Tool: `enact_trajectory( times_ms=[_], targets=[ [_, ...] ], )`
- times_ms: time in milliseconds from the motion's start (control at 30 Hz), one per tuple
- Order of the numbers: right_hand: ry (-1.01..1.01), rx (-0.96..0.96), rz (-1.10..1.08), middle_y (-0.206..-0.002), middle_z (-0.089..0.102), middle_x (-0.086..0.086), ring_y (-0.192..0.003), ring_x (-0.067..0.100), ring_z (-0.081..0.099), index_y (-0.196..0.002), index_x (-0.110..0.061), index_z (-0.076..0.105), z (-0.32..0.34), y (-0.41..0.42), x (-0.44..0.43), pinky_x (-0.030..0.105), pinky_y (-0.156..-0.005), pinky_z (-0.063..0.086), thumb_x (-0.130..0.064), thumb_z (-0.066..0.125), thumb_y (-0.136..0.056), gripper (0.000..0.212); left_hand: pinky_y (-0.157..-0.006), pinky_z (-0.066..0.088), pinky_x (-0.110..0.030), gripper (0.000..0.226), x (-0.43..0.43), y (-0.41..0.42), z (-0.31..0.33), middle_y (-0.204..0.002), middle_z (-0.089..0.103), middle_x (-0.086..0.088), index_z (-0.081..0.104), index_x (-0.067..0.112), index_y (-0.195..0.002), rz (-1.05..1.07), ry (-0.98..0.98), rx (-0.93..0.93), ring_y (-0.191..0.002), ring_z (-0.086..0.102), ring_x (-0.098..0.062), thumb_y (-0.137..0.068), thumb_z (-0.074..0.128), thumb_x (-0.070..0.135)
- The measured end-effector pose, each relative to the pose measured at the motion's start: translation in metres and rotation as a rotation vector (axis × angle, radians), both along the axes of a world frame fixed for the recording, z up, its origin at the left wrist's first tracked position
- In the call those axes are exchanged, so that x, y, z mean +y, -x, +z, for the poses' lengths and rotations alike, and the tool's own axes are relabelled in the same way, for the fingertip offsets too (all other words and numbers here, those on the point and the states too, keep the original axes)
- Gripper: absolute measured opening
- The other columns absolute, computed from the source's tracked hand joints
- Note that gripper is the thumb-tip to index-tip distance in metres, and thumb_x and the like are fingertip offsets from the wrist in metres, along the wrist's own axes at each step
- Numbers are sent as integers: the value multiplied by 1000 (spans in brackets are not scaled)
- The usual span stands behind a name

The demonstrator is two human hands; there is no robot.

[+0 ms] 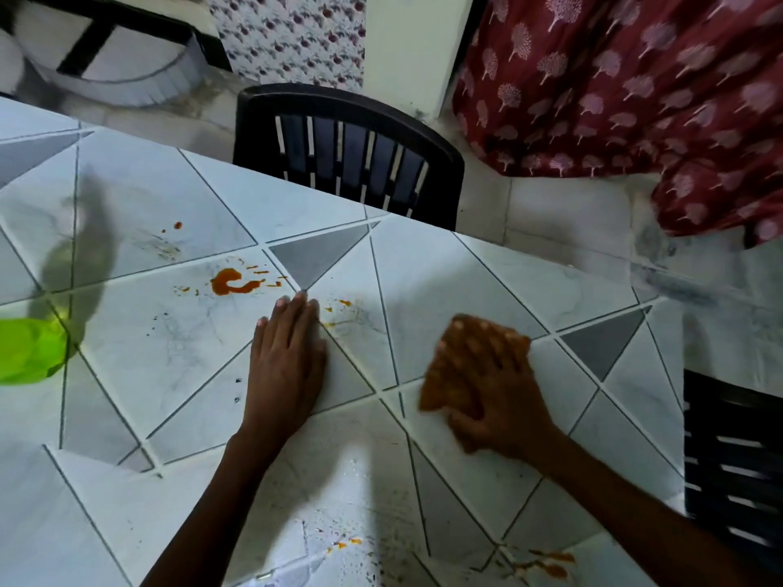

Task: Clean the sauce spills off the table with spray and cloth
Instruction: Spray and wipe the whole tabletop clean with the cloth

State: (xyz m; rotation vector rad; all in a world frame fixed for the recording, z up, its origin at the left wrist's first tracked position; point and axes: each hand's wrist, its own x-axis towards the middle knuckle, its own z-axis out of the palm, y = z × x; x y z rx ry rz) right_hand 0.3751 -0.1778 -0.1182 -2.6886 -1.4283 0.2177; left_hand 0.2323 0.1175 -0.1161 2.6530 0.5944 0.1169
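The table [487, 281] has a white top with grey triangle lines. A thick orange sauce spill [229, 282] lies left of centre, with smaller smears [345, 305] just right of my left fingertips and more sauce smears [546, 563] near the front edge. My left hand [288, 358] rests flat on the table, fingers together, holding nothing. My right hand [491, 391] presses an orange cloth [440, 383] onto the table; both are motion-blurred. A bright green spray bottle [29, 351] shows at the left edge, partly cut off.
A dark slatted chair [347, 150] stands against the table's far edge. Another dark chair [733, 459] is at the right. Red patterned fabric [635, 86] hangs at the upper right. The floor beyond is pale tile.
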Motion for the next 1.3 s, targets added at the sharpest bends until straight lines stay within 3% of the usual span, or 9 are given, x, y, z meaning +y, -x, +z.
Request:
enact_trajectory(
  times_ms=[200, 333, 500, 633, 767, 900, 1067, 1167, 1300],
  targets=[
    [-51, 8, -623, -166, 19, 10, -151, 41, 15, -158, -27, 26, -2, -76, 134, 63, -120, 13, -67, 37, -86, 83, -119, 24, -49, 57, 13, 14, 0, -160, 28, -6, 34, 13, -151, 73, -25, 7, -149, 23, -27, -99, 38, 37],
    [-105, -45, -254, -165, 26, 8, -153, 37, 18, -154, -26, 39, -2, -17, 190, 59, -120, 15, -63, 47, -85, 79, -116, 28, -51, 56, 21, 31, -2, -159, 29, -10, 36, 10, -149, 77, -22, 17, -147, 26, -31, -98, 39, 33],
    [-51, 0, 141, -168, 15, 0, -155, 29, 9, -156, -32, 31, 5, 50, 84, 61, -120, 15, -66, 57, -80, 87, -118, 26, -48, 54, 30, 44, -1, -158, 31, -12, 39, 8, -147, 89, 3, -9, -146, 28, -33, -97, 42, 28],
    [8, -8, -130, -169, 14, 3, -154, 33, 13, -157, -30, 30, -2, -3, 46, 63, -119, 19, -71, 46, -83, 86, -121, 18, -43, 55, 34, 46, -5, -160, 28, -7, 36, 11, -150, 93, 69, -38, -149, 22, -28, -98, 38, 29],
    [-16, -7, -528, -168, 13, 10, -153, 39, 12, -159, -27, 24, -4, -62, 162, 61, -122, 11, -73, 25, -85, 87, -123, 9, -38, 56, 36, 46, -13, -162, 23, -2, 34, 15, -152, 108, 153, -75, -151, 15, -22, -97, 39, 25],
    [-57, -66, -267, -167, 19, 7, -154, 37, 13, -157, -28, 29, -5, -23, 239, 60, -121, 12, -69, 35, -88, 81, -123, 6, -33, 55, 44, 48, -11, -162, 24, 3, 36, 18, -151, 119, 253, -101, -151, 14, -16, -97, 35, 23],
    [-48, 0, 204, -169, 12, 1, -156, 30, 6, -157, -33, 29, 5, 46, 134, 60, -121, 12, -66, 57, -82, 87, -124, 14, -41, 52, 46, 50, -8, -160, 27, 5, 37, 17, -151, 145, 369, -145, -150, 17, -11, -99, 32, 19],
    [-15, 27, 90, -169, 8, -1, -155, 30, 9, -159, -34, 23, 1, 11, 88, 63, -120, 14, -70, 53, -82, 90, -124, 8, -34, 54, 45, 49, -9, -161, 24, 7, 35, 19, -152, 162, 403, -163, -151, 14, -8, -98, 33, 16],
    [37, -18, -374, -168, 14, 9, -153, 38, 14, -160, -30, 21, 1, -66, 163, 59, -121, 10, -74, 30, -84, 88, -123, 4, -24, 55, 46, 49, -7, -161, 23, 10, 33, 23, -153, 165, 435, -170, -150, 14, -6, -98, 34, 18]
  ],
)
